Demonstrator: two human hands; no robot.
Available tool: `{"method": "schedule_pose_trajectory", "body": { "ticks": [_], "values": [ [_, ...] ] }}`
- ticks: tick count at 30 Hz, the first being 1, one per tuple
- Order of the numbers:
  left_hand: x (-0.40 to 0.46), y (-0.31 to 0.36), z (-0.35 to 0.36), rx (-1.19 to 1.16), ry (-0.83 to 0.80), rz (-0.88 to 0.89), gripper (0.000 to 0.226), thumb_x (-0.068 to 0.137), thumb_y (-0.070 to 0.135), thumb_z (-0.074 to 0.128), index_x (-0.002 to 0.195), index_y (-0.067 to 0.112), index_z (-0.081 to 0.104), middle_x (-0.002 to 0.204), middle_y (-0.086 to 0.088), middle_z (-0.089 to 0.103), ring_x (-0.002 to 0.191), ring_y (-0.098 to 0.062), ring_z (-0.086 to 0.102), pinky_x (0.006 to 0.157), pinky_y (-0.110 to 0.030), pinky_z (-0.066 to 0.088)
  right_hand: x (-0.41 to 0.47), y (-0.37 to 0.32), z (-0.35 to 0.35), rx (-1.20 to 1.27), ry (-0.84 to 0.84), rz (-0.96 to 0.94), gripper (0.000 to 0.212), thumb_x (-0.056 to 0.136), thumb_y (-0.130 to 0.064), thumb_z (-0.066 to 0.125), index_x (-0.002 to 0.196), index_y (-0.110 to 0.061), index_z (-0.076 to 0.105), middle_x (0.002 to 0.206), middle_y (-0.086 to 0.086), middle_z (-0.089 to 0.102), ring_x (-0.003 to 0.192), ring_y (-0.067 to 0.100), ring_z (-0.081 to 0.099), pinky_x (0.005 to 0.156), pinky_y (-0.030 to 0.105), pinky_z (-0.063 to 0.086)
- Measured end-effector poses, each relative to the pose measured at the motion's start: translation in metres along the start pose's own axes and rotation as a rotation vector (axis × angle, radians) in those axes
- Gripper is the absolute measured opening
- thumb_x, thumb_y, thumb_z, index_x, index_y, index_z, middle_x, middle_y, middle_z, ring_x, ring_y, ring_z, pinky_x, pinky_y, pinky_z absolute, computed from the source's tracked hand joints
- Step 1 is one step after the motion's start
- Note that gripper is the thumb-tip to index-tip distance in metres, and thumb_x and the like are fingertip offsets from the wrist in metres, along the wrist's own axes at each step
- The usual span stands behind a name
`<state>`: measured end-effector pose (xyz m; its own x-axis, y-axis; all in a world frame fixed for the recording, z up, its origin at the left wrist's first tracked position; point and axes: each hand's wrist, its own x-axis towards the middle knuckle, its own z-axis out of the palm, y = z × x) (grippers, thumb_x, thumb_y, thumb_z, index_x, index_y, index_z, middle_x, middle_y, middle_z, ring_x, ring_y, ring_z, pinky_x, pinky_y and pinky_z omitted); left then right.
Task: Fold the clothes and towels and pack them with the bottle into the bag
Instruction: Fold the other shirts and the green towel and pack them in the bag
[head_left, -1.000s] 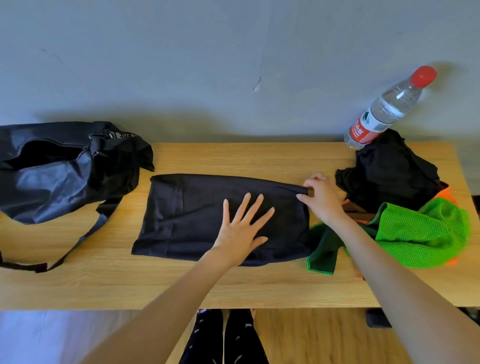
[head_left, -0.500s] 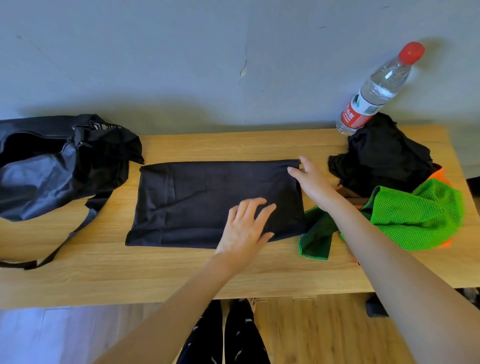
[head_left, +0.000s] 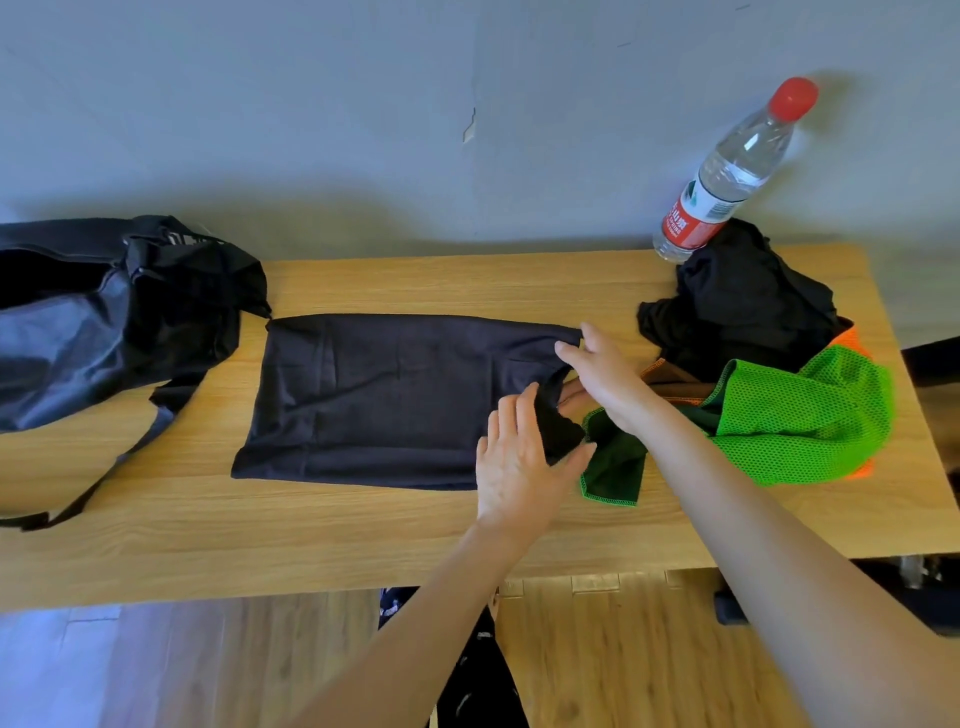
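A: Reaching in from the lower edge, your left hand (head_left: 519, 462) sits at the near right corner of the black garment (head_left: 374, 400), thumb and fingers pinching a lifted flap of that cloth.

B: And your right hand (head_left: 602, 374)?

A: It comes in from the lower right, just beyond the left one, at the garment's right edge. Its upper fingers (head_left: 569, 353) are stretched out over the far right corner; whether the lower ones clasp the fabric, I cannot tell.

B: Left to right, what lies on your wooden table (head_left: 363, 535)?

A: The black bag (head_left: 104, 322) sits at the left end, mouth open, its strap (head_left: 130, 457) trailing toward you. The garment lies flat in the middle. At the right, a green mesh towel (head_left: 800, 421) overlaps an orange cloth (head_left: 852, 340), with a crumpled black garment (head_left: 743, 306) behind them. The water bottle (head_left: 727, 176), red-capped, stands at the far edge, touching that heap.

B: The room?

A: A grey wall (head_left: 311, 104) behind the table; wood flooring (head_left: 208, 665) below it.
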<state>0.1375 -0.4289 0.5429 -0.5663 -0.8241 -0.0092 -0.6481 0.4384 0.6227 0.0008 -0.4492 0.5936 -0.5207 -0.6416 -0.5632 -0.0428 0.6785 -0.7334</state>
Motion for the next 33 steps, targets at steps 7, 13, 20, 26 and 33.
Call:
{"method": "schedule_pose_trajectory", "body": {
  "ticks": [7,13,20,26,33],
  "values": [
    [0.016,0.020,-0.019,-0.322,0.100,-0.384,0.063,0.071,0.043,0.073,0.116,0.022,0.034,0.109,0.013,0.045,0.092,-0.012,0.053,0.061,-0.027,0.041,-0.015,-0.014,0.014,0.108,-0.081,-0.005,0.052,0.097,-0.017,0.048,0.141,-0.001,0.026,0.106,0.023,0.062,0.086,0.036,0.065,0.079,0.046,0.056],
    [0.019,0.002,-0.040,-0.338,0.176,-0.381,0.026,0.082,0.013,0.065,0.098,0.019,0.045,0.087,0.009,0.059,0.076,-0.015,0.059,0.062,-0.034,0.048,-0.027,-0.040,0.020,-0.057,0.034,-0.219,0.024,0.088,-0.010,0.056,0.102,0.009,0.051,0.090,0.033,0.060,0.082,0.046,0.061,0.070,0.062,0.050],
    [0.008,-0.046,-0.077,-0.481,0.163,-0.395,0.014,0.082,0.006,0.066,0.083,0.018,0.059,0.079,0.008,0.064,0.075,-0.008,0.062,0.066,-0.030,0.054,-0.027,-0.072,0.040,-0.072,0.025,-0.289,0.010,0.085,-0.005,0.056,0.084,0.006,0.056,0.078,0.024,0.065,0.057,0.028,0.067,0.051,0.042,0.057],
    [0.005,-0.093,-0.127,-0.773,0.066,-0.433,0.011,0.085,0.005,0.064,0.085,0.016,0.065,0.081,-0.003,0.067,0.078,-0.011,0.064,0.069,-0.027,0.054,-0.025,-0.112,0.092,-0.099,-0.019,-0.302,0.006,0.081,-0.002,0.057,0.080,0.004,0.058,0.068,0.018,0.066,0.049,0.024,0.066,0.047,0.035,0.056],
    [-0.001,-0.155,-0.173,-0.867,0.116,-0.590,0.007,0.087,0.008,0.064,0.093,0.009,0.066,0.086,-0.011,0.068,0.082,-0.018,0.066,0.072,-0.029,0.054,-0.011,-0.145,0.181,-0.172,-0.061,-0.311,0.013,0.082,-0.004,0.059,0.086,0.008,0.060,0.061,0.015,0.064,0.047,0.022,0.066,0.052,0.043,0.058]
  ]
}}
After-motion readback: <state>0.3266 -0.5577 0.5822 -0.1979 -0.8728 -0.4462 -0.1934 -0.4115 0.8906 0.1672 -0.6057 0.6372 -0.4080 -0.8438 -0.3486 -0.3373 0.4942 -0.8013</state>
